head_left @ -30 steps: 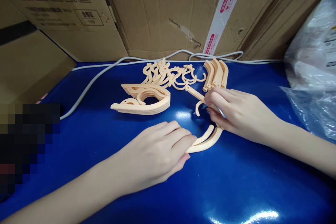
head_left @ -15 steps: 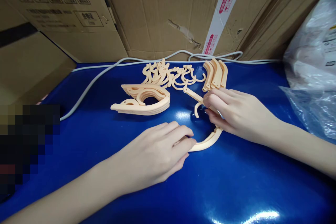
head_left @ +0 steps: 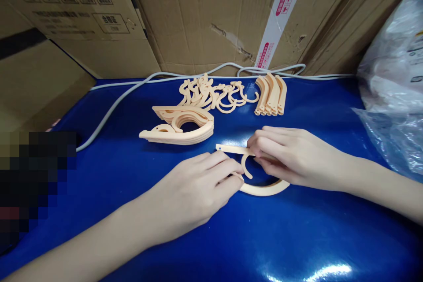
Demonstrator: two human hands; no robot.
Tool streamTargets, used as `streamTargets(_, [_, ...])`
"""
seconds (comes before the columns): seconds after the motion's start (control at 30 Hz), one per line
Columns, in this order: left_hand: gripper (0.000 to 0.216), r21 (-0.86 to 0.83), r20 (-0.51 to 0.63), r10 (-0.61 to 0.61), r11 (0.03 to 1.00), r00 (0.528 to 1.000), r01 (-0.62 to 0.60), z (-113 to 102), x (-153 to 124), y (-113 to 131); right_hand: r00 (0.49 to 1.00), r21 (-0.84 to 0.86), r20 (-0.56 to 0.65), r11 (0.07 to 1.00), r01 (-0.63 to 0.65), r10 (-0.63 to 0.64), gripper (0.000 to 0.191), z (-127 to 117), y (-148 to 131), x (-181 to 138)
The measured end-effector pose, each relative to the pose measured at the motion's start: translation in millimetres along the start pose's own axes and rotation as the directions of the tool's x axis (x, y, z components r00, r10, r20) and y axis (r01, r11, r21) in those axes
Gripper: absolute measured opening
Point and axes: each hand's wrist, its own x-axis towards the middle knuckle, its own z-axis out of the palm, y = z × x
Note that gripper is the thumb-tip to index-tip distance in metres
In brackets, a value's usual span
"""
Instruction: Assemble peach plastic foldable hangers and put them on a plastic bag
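Note:
A cream folding clothes hanger (head_left: 264, 190) lies low over the blue table between my hands. Its curved lower arm, its straight upper arm and its small hook all show. My left hand (head_left: 198, 187) is closed on the left end of the lower arm. Fingers of my right hand (head_left: 286, 154) pinch the upper arm near the hook and hide the joint on the right. A stack of folded hangers (head_left: 198, 135) sits beyond my left hand. Behind it lies a heap of loose hooks (head_left: 206, 92), and several separate hanger arms (head_left: 271, 94) are grouped to the right.
Cardboard boxes (head_left: 205, 17) wall off the back and left of the blue table (head_left: 313, 238). A white cable (head_left: 114, 105) runs along the back edge and down the left. Clear plastic wrapping (head_left: 390, 79) bulges in at the right.
My right hand has come nearer, swinging the upper arm and hook down toward the lower arm, so the hanger is more folded. The left hand has hardly moved.

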Motion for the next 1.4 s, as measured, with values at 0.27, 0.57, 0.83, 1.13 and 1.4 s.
streamTargets(0.27, [0.018, 0.069, -0.016, -0.021, 0.997, 1.000, 0.022, -3.9, 1.5, 0.6, 1.000, 0.013, 0.003, 1.000, 0.017, -0.018, 0.017, -0.5, -4.2, 0.2])
streamTargets(0.57, [0.020, 0.062, -0.015, -0.061, 0.996, 0.998, 0.062, 0.3, 1.0, 4.4, 0.997, 0.026, 0.059, 0.999, -0.046, 0.045, 0.014, -7.7, -7.6, -2.2])
streamTargets(0.83, [0.024, 0.072, -0.107, -0.232, 0.968, 0.967, 0.240, -0.3, 2.0, 7.6, 0.940, 0.347, 0.257, 0.887, -0.306, 0.224, 0.007, -12.8, -16.3, -1.6])
streamTargets(1.13, [0.009, 0.074, -0.131, -0.276, 0.955, 0.952, 0.287, 1.3, 1.0, 7.1, 0.922, 0.397, 0.314, 0.851, -0.345, 0.227, 0.011, -8.2, -24.6, -1.2])
streamTargets(1.4, [0.019, 0.243, -0.124, -0.160, 0.952, 0.979, 0.186, 2.2, 2.1, 7.7, 0.933, 0.298, 0.281, 0.904, -0.307, 0.224, 0.005, -2.6, -17.8, -1.8])
